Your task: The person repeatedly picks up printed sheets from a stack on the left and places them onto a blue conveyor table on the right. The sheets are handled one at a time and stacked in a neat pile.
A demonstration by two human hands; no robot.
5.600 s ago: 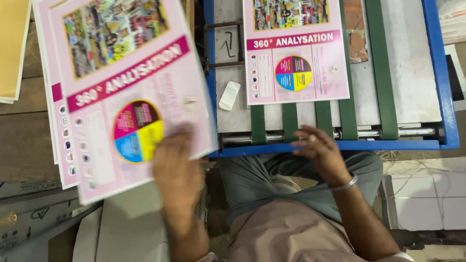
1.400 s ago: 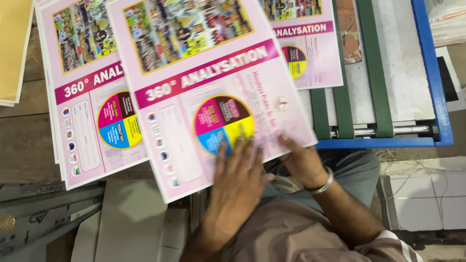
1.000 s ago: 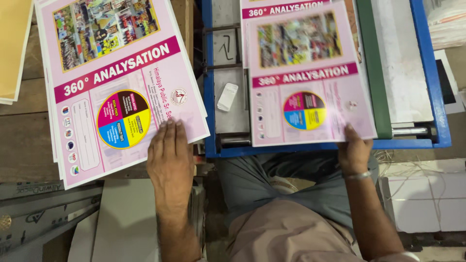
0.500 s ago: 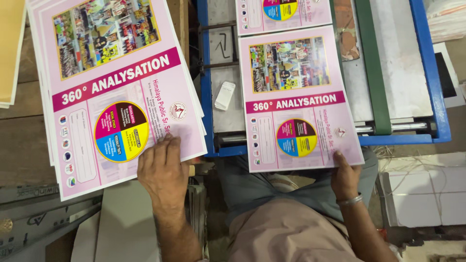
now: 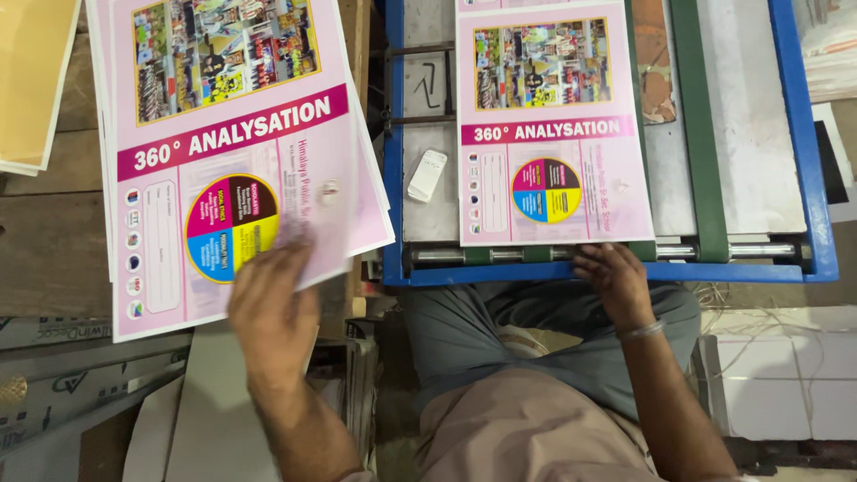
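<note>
My left hand (image 5: pixel 272 308) rests on the lower edge of the top pink printed sheet (image 5: pixel 223 152) of a stack on the wooden table at the left, fingers spread and pressing on it. My right hand (image 5: pixel 616 281) sits at the near edge of another pink sheet (image 5: pixel 553 134) that lies flat on the bed of the blue-framed machine (image 5: pixel 808 178), fingertips at the sheet's bottom edge by the metal roller (image 5: pixel 500 255). Each sheet shows a photo collage, a magenta banner and a four-coloured circle.
A small white block (image 5: pixel 427 175) lies on the machine bed left of the sheet. Green belts (image 5: pixel 701 134) run along the bed. Yellow-brown card (image 5: pixel 31 80) lies at the far left. Grey boards (image 5: pixel 80 375) and white boxes (image 5: pixel 786 375) sit low beside my lap.
The sheet under my right hand has slid further up onto the machine bed. My left hand has shifted right along the stack's lower edge, lifting the top sheet slightly.
</note>
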